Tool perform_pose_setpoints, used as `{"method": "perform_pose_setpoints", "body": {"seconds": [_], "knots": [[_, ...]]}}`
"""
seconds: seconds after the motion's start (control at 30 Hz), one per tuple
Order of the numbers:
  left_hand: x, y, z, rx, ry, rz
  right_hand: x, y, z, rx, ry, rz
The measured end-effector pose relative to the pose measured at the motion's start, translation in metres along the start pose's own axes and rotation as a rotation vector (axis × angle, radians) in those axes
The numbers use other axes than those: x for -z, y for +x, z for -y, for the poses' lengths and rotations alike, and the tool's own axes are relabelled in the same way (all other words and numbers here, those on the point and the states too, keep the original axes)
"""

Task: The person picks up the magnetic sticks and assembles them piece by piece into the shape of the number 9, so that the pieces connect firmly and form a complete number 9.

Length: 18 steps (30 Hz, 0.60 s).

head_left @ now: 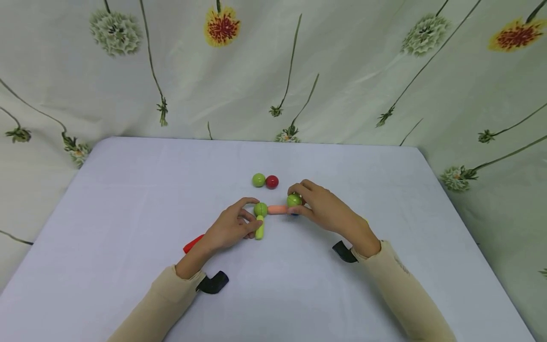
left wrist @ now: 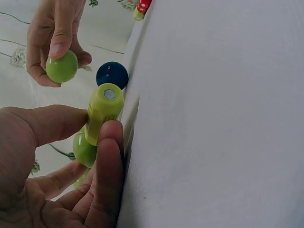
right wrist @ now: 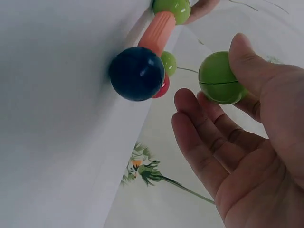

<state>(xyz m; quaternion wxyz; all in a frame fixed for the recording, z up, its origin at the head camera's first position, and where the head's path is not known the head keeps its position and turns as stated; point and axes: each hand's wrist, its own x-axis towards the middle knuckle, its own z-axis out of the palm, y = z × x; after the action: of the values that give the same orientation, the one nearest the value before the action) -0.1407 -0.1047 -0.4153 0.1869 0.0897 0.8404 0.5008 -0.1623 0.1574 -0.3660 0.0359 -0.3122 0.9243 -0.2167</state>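
Note:
My left hand (head_left: 231, 225) pinches a yellow-green stick (left wrist: 105, 107) between thumb and fingers, its forefinger at the green ball (head_left: 260, 209) on the stick's far end. A pale metal disc shows in the stick's near end. From that ball an orange stick (head_left: 278, 209) runs right to a dark blue ball (right wrist: 137, 73) on the table. My right hand (head_left: 326, 209) holds another green ball (right wrist: 219, 78), with a seam round its middle, between thumb and fingers. In both wrist views this ball is apart from the blue one; from the head it overlaps it.
Behind the joined pieces, a loose green ball (head_left: 258, 180) and a red ball (head_left: 272, 182) sit side by side. A red stick (head_left: 193, 243) lies partly hidden by the left wrist. Farther right is a red piece with white dots (left wrist: 143, 5). Flowered cloth (head_left: 239, 95) hangs behind the white table (head_left: 128, 190).

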Motion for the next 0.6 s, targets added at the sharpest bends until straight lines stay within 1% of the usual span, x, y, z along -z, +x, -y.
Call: {"method": "perform_pose_setpoints", "body": {"seconds": [0.1,0.2,0.3,0.47,0.6], "knots": [[0.0,0.0,0.0,0.004,-0.002,0.0,-0.005,-0.005,0.007,0.023,-0.003,0.019],[0.0,-0.001,-0.001,-0.001,-0.001,0.003,-0.01,-0.01,0.012,0.024,0.021,0.04],[0.0,-0.001,-0.002,-0.013,-0.003,0.004,-0.013,-0.015,0.016,0.039,0.038,0.037],[0.0,-0.001,0.0,-0.022,-0.022,0.002,-0.021,-0.017,0.019,0.11,0.028,0.021],[-0.001,0.0,0.002,-0.026,-0.024,-0.002,-0.028,-0.015,0.021,0.143,0.022,0.045]]}}
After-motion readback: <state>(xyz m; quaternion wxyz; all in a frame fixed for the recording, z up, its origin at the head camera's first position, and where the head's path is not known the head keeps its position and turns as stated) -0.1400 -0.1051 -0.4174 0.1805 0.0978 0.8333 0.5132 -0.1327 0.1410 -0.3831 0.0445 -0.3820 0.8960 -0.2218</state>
